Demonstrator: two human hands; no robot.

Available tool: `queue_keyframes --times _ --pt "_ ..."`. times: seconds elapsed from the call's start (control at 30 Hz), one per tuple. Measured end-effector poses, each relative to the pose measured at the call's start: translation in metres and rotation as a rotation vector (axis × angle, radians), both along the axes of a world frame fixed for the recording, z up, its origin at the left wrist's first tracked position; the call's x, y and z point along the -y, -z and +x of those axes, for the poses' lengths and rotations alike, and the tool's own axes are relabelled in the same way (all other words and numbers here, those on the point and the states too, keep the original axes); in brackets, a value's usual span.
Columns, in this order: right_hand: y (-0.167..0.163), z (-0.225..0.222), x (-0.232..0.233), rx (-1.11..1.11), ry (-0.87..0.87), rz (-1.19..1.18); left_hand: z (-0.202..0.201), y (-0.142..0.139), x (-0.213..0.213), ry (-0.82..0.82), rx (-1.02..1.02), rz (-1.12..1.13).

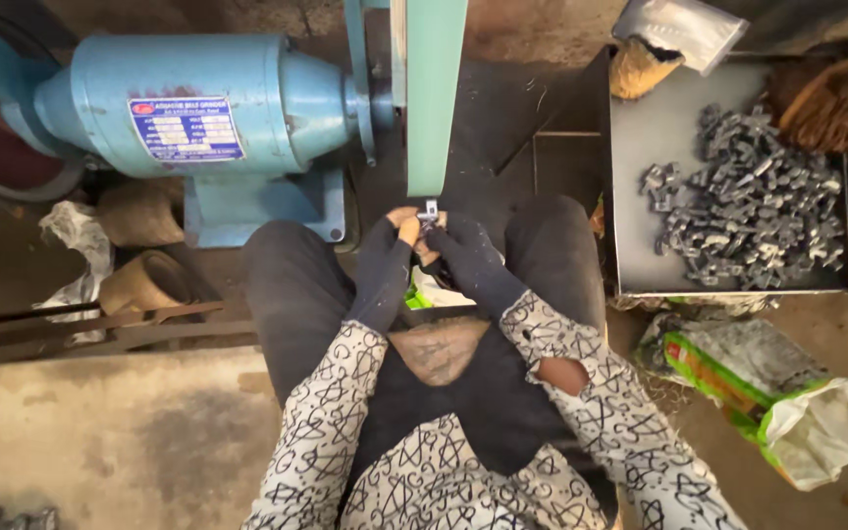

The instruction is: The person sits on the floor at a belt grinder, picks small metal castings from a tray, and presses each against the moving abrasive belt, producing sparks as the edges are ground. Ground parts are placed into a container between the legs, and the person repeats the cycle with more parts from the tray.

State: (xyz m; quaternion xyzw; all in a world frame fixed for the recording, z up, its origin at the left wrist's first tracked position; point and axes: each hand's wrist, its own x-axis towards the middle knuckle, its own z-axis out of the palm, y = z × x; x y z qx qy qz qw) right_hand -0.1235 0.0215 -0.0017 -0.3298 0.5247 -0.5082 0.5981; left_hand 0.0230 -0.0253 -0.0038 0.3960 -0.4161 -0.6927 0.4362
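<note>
Two gloved hands, left hand (392, 257) and right hand (463, 257), pinched one small metal piece (429, 210) against one green belt (436, 98), beside one tray (630, 147) of many pieces.

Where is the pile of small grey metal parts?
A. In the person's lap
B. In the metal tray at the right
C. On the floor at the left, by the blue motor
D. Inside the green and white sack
B: the parts lie heaped in the tray at the right, while both gloved hands, left hand and right hand, hold a single piece up at the green belt.
</note>
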Motion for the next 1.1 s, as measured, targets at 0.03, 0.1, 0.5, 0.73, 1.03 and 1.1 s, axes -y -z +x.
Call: queue_keyframes --times 0.03,0.1,0.5,0.73,1.03,1.1 --pt "0.001 -0.002 0.004 -0.229 0.01 -0.094 -0.002 0.0 0.003 0.039 -0.078 0.082" --pt "0.006 -0.003 0.007 -0.667 0.022 -0.253 -0.002 -0.003 0.003 0.07 -0.016 0.088" --pt "0.0 -0.011 0.018 -0.547 -0.117 -0.083 -0.006 -0.01 0.019 0.059 0.233 0.162" --pt "-0.009 -0.021 0.013 -0.572 -0.115 -0.158 -0.006 -0.003 0.013 0.102 0.37 -0.157" --pt "-0.018 -0.03 0.016 -0.173 -0.027 0.013 -0.016 0.01 0.006 0.056 0.628 -0.364" --pt "-0.012 -0.03 0.016 -0.41 -0.045 -0.062 -0.014 0.016 -0.004 0.035 0.707 -0.356"
